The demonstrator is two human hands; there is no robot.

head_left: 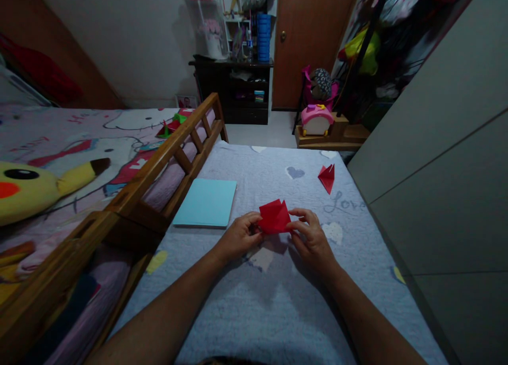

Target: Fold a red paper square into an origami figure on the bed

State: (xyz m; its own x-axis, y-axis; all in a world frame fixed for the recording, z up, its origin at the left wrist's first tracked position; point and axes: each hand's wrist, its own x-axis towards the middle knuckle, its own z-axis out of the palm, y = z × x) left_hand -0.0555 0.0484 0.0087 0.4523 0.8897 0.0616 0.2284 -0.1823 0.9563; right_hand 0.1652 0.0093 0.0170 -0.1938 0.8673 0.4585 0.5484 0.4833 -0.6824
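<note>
Together, two hands (244, 234) (312, 239) hold one red paper (274, 218) (one folded piece (327, 179) beyond)

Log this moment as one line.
left hand: pinching folded red paper | right hand: at its right edge | nearby: blue pad, second red paper

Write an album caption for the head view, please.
Left hand and right hand hold a folded red paper over a heart-patterned bedsheet, a second red paper piece lying beyond.
</note>
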